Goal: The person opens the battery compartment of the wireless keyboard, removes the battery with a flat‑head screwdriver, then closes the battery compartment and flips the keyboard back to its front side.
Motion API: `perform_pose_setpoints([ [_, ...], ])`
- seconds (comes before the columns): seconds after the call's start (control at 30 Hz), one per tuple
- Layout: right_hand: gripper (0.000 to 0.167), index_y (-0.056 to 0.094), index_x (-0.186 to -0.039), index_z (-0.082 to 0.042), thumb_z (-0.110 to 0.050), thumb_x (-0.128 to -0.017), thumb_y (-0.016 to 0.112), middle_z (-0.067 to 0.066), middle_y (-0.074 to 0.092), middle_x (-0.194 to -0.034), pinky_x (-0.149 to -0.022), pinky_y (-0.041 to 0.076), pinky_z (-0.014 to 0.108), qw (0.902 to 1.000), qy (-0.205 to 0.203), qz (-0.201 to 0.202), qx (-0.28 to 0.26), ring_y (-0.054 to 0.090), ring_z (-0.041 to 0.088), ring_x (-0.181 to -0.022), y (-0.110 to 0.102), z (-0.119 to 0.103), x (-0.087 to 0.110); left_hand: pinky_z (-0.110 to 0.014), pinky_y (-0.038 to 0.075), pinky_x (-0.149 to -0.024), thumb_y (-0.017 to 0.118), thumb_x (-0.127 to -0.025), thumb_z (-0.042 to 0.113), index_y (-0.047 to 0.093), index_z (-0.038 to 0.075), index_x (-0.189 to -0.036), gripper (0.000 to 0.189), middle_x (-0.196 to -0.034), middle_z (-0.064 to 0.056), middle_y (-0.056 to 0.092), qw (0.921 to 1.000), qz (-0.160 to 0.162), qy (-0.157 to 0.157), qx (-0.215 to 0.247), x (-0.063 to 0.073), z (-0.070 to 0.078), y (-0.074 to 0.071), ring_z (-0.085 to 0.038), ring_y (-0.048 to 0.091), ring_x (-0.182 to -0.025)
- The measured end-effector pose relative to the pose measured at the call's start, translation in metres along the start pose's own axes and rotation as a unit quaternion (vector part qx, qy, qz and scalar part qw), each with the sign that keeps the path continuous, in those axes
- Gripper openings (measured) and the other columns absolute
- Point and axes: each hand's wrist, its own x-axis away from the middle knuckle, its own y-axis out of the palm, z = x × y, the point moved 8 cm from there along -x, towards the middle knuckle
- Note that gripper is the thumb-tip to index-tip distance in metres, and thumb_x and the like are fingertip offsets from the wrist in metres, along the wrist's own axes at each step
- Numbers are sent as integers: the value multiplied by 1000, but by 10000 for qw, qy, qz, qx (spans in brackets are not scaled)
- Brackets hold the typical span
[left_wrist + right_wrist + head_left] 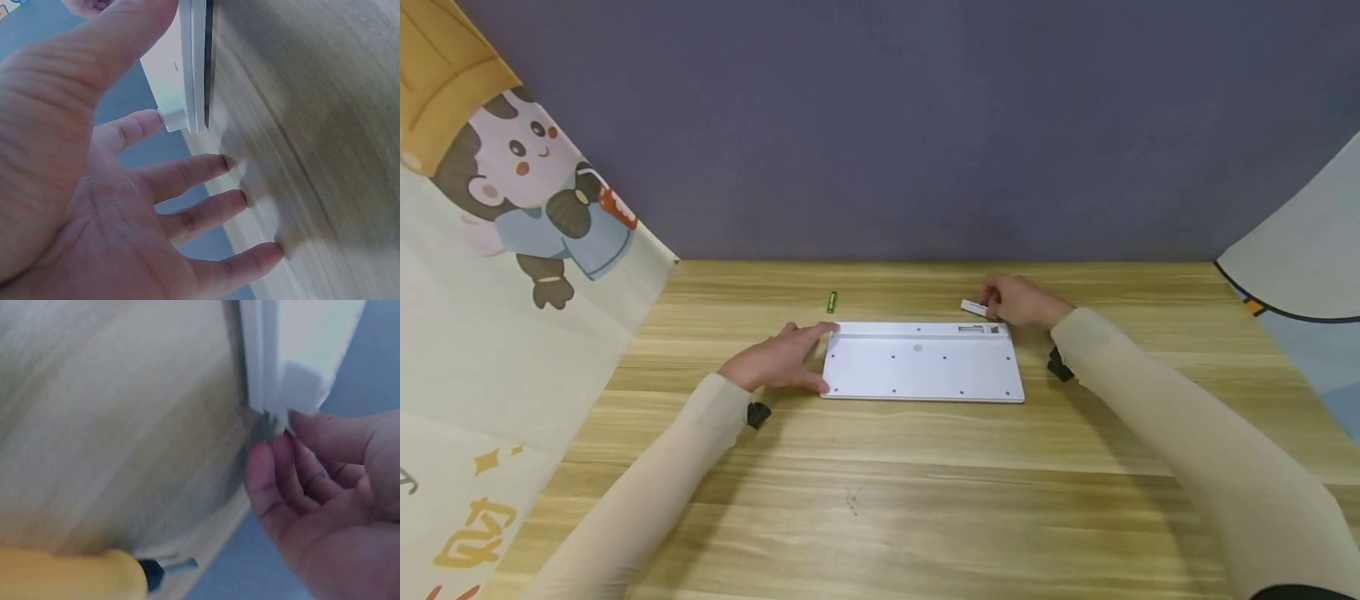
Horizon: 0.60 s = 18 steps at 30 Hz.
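Observation:
A white keyboard (925, 367) lies underside up, its small battery compartment (972, 329) uncovered near the far right corner. My left hand (781, 357) spans the keyboard's left end, thumb at the near corner and index finger at the far one. In the left wrist view the other fingers (194, 225) are spread nearly straight, their tips on the table. Just beyond the far right corner, my right hand (1017, 300) pinches a small white battery cover (973, 307). The right wrist view shows curled fingers (265, 481) beside the keyboard's end; the cover is mostly hidden there.
A green battery (832, 302) lies on the wooden table (880, 475) behind the keyboard's left end. A yellow-handled screwdriver (75, 575) appears in the right wrist view. A dark blue-grey panel (925, 133) rises at the table's far edge; a printed cloth (490, 333) hangs at the left.

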Motion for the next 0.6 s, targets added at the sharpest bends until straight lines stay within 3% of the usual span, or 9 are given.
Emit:
perform_pose_setpoints([
  [0.2,12,62,-98,-4,4,-90,59,9,60,-87,-71,46,37,9983,-589,-9,2,55,22,-80,-11,-14,10,-63,29,-98,81,-70,43,20,28,-151,102,-150,-13,31,10000,8,0,-9,-1,-2,0,-42,14,-138],
  [0.47,12,66,-97,-7,2,-89,62,6,64,-90,-72,50,36,9931,-1027,-556,-55,59,20,-83,-6,-26,19,-60,34,-96,81,-70,44,20,29,-151,102,-148,-13,34,10000,-16,-4,-10,0,-1,0,-38,21,-136],
  [0.6,12,65,-98,-6,2,-90,61,6,64,-90,-73,51,37,9913,-1057,-779,-25,60,20,-83,-2,-27,21,-60,34,-96,81,-71,43,20,29,-151,102,-148,-13,34,10000,-35,-20,-8,0,0,0,-38,20,-136],
])
